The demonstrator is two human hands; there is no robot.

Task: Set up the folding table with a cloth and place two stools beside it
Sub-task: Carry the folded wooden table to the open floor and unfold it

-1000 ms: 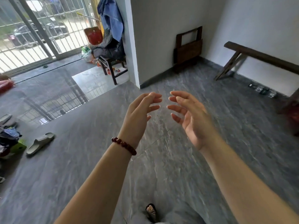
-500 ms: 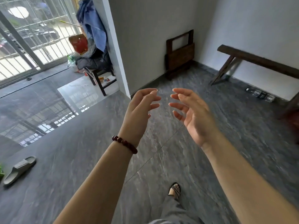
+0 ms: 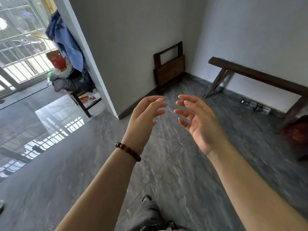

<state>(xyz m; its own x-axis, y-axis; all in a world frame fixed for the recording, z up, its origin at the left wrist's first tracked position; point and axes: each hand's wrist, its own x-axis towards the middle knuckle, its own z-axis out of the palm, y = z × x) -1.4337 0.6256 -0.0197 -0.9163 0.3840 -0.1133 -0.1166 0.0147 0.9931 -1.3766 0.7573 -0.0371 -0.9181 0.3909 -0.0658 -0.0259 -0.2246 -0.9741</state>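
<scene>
A dark wooden folding table (image 3: 170, 67), folded flat, leans upright against the grey wall in the far corner. My left hand (image 3: 145, 119), with a bead bracelet on the wrist, and my right hand (image 3: 198, 120) are raised in front of me, palms facing each other, fingers relaxed and holding nothing. Both hands are well short of the folded table, which shows just above them. No cloth for the table is in view.
A long dark wooden bench (image 3: 260, 77) stands along the right wall, with plastic bottles (image 3: 255, 106) on the floor under it. A stool piled with clothes (image 3: 73, 80) sits left of the wall's corner by the barred glass door. Something red (image 3: 298, 135) is at the right edge.
I have walked closer to the corner; the folded table and bench appear larger and nearer. My hands keep the same raised, relaxed pose. The sandals on the left have left the view.
</scene>
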